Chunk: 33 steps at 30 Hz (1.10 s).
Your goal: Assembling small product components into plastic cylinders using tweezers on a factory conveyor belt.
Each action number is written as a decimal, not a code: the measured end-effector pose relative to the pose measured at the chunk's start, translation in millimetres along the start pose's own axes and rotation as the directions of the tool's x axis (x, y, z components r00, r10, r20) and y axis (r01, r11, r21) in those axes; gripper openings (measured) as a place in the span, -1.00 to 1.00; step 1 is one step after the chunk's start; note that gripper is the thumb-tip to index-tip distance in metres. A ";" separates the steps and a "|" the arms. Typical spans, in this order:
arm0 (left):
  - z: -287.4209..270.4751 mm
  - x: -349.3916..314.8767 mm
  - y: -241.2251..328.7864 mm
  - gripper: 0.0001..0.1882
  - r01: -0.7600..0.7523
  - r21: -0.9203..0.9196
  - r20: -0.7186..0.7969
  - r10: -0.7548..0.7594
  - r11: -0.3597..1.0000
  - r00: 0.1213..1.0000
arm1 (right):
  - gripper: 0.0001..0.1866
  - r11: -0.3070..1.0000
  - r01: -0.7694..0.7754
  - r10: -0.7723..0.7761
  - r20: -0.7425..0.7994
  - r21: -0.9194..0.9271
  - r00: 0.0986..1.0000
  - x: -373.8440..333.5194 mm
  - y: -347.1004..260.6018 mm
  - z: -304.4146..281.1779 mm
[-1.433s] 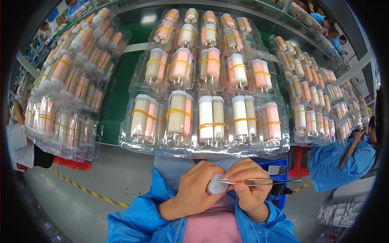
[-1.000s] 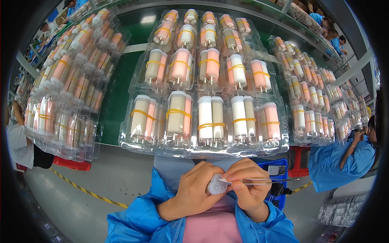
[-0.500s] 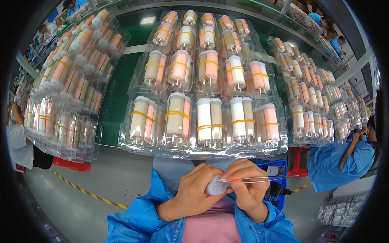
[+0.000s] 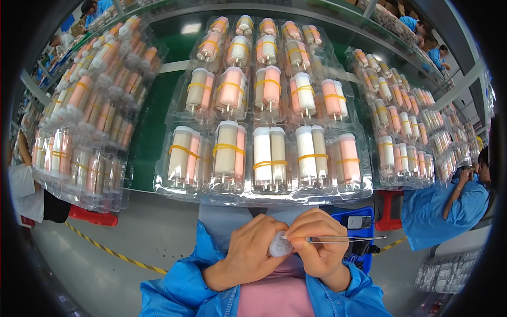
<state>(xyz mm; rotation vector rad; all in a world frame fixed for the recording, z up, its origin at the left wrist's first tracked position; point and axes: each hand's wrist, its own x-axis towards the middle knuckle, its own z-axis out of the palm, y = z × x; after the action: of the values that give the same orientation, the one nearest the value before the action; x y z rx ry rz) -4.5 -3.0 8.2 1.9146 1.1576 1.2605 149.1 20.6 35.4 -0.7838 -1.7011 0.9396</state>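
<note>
My left hand (image 4: 244,254) is closed around a translucent whitish piece with a round end (image 4: 279,247), its round face turned up towards me. The rest of that piece is hidden in the palm. My right hand (image 4: 319,248) is closed on slim metal tweezers (image 4: 351,239), which stick out to the right past the fingers. Its thumb and fingertips meet at the rim of the round end, by a small white stub there. Whether they grip the stub is too small to tell. Both hands are in front of my chest, short of the table's near edge.
Clear plastic trays (image 4: 253,198) hold banded pairs of white, grey and pink cylinders (image 4: 270,158) on the green table (image 4: 145,142). More stacked trays stand left and right. A blue bin (image 4: 367,216) sits below the edge. A co-worker in blue (image 4: 446,211) is at the right.
My right fingertips have shifted slightly left, closer onto the round end. The tweezers' two arms looked spread before and now lie closer together. My left hand keeps its hold.
</note>
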 end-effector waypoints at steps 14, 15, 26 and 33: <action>-13.5 -8.4 19.0 -0.64 -0.037 -0.037 -0.010 0.036 0.999 0.999 | -0.87 0.992 0.100 -0.087 -0.159 0.078 0.983 -15.4 -17.1 1.4; -14.5 -9.3 20.5 -0.63 -0.029 -0.079 -0.019 0.027 0.996 0.999 | -0.86 0.989 0.107 -0.091 -0.159 0.101 0.983 -16.4 -18.6 0.2; -16.3 -15.1 37.5 -0.60 0.021 -0.155 0.018 -0.018 0.988 1.000 | -0.89 0.979 0.177 -0.173 -0.050 0.098 0.984 -13.4 -30.2 -0.2; -17.0 -18.9 39.6 -0.59 0.037 -0.153 0.029 -0.033 0.988 0.999 | -0.91 0.979 0.170 -0.170 -0.008 0.116 0.985 -12.2 -31.8 -0.8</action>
<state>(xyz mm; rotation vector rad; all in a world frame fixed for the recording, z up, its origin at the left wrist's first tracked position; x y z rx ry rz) -9.6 -38.3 38.9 1.7856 1.0451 1.2641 151.2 -5.0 57.7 -0.5516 -1.6702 0.9120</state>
